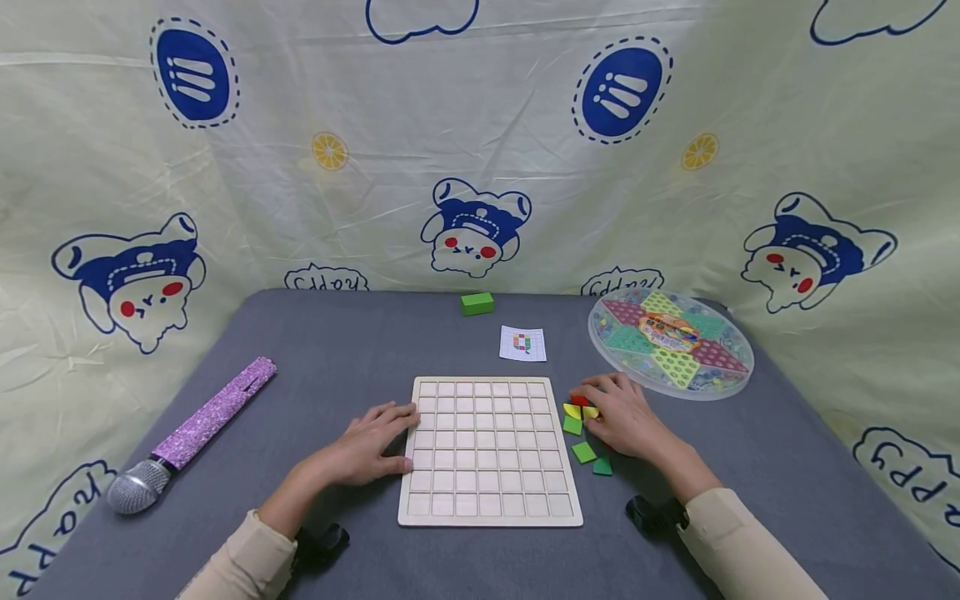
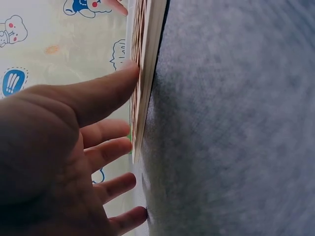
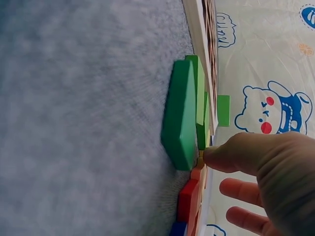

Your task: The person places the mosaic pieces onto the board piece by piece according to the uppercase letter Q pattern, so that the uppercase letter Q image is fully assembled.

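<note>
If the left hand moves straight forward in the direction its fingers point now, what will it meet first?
Most likely the pale grid board, whose edge the left hand seems to touch; whether it would bump or slide over is unclear.

Soft, even light in the head view
Wrist views dimmer: near gray tablecloth (image 2: 236, 118) blurred, left hand (image 2: 64, 147) partly in shadow.

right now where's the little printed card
In the head view, the little printed card lies just right of centre, beyond the far edge of the grid board near its right corner, left of the round game board.
</note>
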A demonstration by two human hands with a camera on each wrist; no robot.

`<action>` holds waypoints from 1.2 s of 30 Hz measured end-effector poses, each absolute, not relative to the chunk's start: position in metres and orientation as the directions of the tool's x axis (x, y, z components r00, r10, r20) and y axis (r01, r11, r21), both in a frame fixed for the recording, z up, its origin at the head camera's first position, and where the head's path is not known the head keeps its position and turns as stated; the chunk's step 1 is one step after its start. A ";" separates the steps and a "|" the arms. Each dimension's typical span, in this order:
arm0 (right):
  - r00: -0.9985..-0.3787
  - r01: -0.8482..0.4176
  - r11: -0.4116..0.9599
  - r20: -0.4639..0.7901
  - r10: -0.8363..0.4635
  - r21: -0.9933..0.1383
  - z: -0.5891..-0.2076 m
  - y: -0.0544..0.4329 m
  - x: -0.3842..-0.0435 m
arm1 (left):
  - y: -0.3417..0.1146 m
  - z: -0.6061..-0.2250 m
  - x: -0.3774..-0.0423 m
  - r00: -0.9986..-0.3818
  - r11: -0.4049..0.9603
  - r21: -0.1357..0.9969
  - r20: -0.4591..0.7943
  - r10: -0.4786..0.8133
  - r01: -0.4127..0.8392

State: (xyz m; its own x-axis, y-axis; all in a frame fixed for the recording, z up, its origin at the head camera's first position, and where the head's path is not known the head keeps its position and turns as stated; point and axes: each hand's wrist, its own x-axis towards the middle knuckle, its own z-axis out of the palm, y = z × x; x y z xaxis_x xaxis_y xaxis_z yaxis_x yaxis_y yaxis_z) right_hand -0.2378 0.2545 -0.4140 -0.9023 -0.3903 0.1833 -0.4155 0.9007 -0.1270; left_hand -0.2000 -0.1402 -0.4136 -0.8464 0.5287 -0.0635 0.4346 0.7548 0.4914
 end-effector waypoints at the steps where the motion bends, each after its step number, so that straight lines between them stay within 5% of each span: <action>1: -0.901 -0.418 0.900 0.185 -0.393 -0.125 -0.414 0.254 -0.238 | -0.140 -0.414 -0.200 -0.845 0.753 0.492 -0.062 0.532 0.438; 36: -0.890 -0.451 0.885 0.137 -0.435 -0.116 -0.417 0.247 -0.253 | -0.140 -0.418 -0.201 -0.848 0.778 0.455 -0.086 0.523 0.434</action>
